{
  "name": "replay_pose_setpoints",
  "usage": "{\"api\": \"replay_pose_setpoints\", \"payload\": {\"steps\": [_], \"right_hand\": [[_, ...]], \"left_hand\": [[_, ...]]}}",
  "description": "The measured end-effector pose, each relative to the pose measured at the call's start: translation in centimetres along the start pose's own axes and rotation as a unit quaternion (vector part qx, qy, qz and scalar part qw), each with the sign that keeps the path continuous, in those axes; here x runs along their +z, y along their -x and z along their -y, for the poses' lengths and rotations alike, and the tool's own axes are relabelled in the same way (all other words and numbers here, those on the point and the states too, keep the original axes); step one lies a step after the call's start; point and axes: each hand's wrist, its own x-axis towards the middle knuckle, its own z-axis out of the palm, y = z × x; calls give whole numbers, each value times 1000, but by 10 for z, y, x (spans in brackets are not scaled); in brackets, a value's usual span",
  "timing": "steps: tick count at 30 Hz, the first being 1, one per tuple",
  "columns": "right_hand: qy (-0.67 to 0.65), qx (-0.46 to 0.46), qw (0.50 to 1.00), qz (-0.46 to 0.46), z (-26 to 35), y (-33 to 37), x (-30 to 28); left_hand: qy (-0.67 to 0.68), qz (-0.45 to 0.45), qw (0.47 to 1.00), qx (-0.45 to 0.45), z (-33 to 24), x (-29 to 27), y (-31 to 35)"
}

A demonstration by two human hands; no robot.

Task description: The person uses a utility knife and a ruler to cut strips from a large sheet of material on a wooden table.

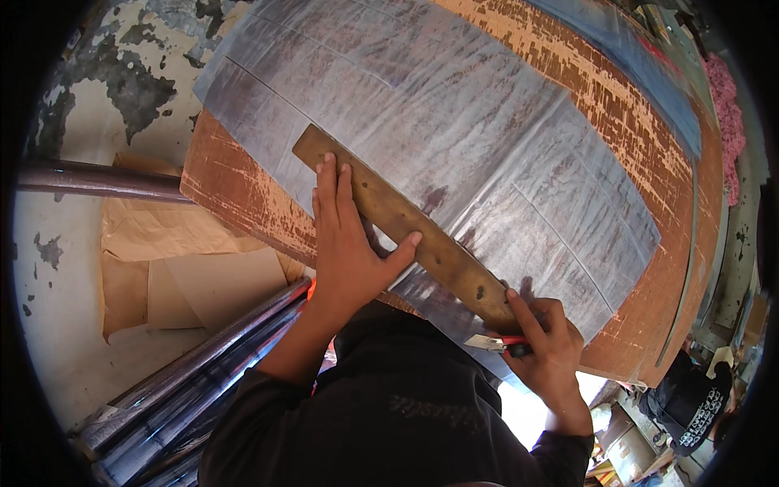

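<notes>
A long brown wooden straightedge (389, 213) lies slantwise across a large grey sheet (454, 114) with several straight lines on it. My left hand (345, 235) rests on the straightedge with fingers stretched and thumb spread, pressing near its upper left part. At the lower right end of the straightedge is my right hand (548, 341), its index finger touching the wood. A red and black utility knife (513, 344) is held in that hand, its pale blade (484, 342) pointing left, close to the sheet's near edge.
A worn reddish-brown board (243, 191) lies under the sheet. Shiny dark rolls (191, 385) lean at the lower left, beside folded brown paper (215, 292). Pink fluffy material (722, 122) hangs at the right. Another person in a dark printed shirt (690, 406) is at the lower right.
</notes>
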Motion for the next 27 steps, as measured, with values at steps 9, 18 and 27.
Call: {"api": "replay_pose_setpoints", "payload": {"steps": [9, 18, 27], "right_hand": [[-10, 4, 1000, -12, 5, -5, 4], [-13, 4, 1000, -16, 6, -3, 4], [-9, 22, 999, 27, 6, -4, -3]], "left_hand": [[0, 17, 1000, 0, 1, 1, 0], [-8, 22, 1000, 1, 0, 0, -1], [-47, 31, 998, -8, -2, -3, 4]]}}
